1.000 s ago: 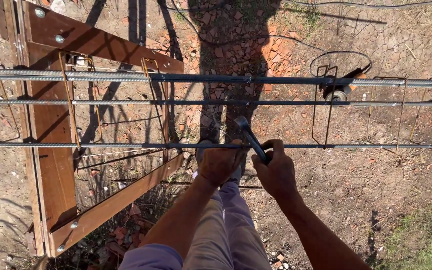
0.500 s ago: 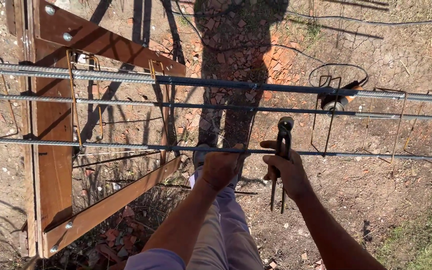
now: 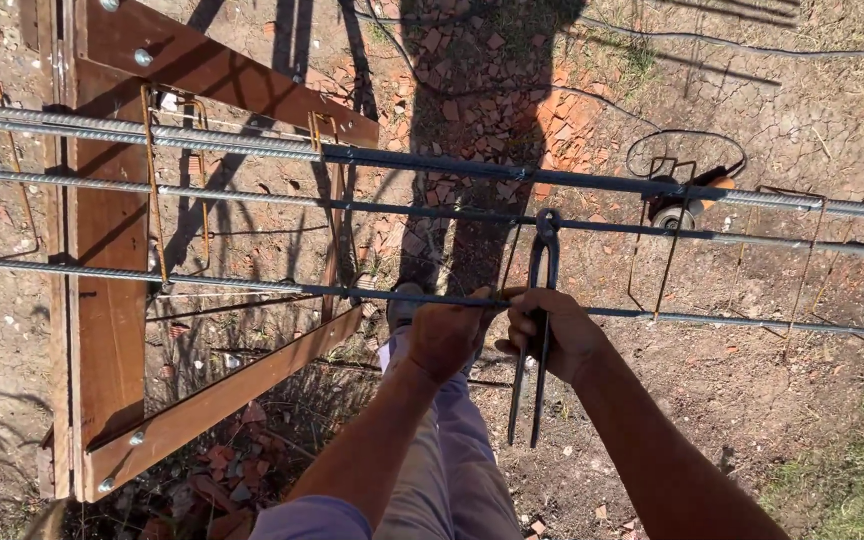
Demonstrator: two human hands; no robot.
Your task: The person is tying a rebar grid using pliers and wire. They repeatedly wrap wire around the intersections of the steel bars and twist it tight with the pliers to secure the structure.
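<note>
Pincers (image 3: pixel 535 310) now upright, head up

Two bare forearms, no watch, no gloves, no rings visible. Left hand (image 3: pixel 444 335) and right hand (image 3: pixel 552 330) both uncovered. Short lilac-grey sleeve (image 3: pixel 312 518) at the lower edge, on the left arm. Trousers (image 3: pixel 442 470) below, beige on one leg, pale lilac on the other in the light, plain cloth with soft folds. Shoe (image 3: pixel 404 300) at the trouser end, partly hidden.
</note>
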